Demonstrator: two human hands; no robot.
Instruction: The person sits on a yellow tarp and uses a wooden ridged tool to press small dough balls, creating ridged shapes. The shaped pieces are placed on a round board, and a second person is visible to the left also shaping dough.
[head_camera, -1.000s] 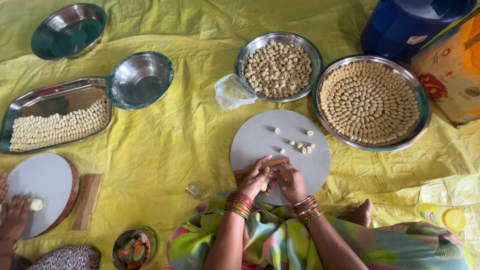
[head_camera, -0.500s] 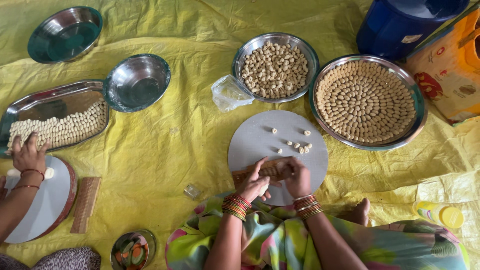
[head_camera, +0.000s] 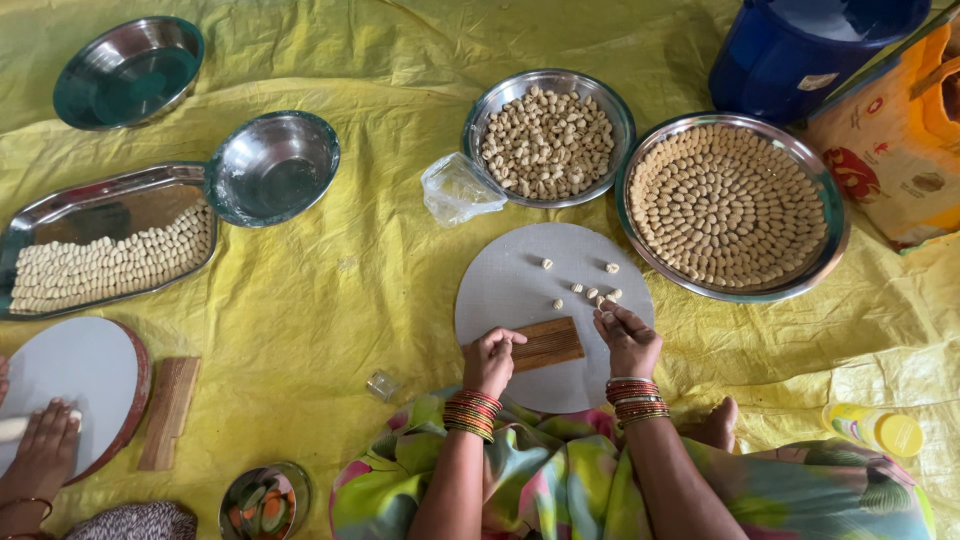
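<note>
Your hands have parted since half a second ago: left hand (head_camera: 490, 358) pinned on the ridged wooden block (head_camera: 545, 343) at the round board's (head_camera: 510, 280) near edge; right hand (head_camera: 627, 340) pinches a dough piece (head_camera: 606, 317) beside the loose ones.

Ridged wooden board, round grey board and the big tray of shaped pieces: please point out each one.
ridged wooden board (head_camera: 548, 342), head view, on its bare ridged face.
round grey board (head_camera: 510, 280), head view, on a bare part of its upper left surface.
big tray of shaped pieces (head_camera: 836, 255), head view, on its steel rim at right.
</note>
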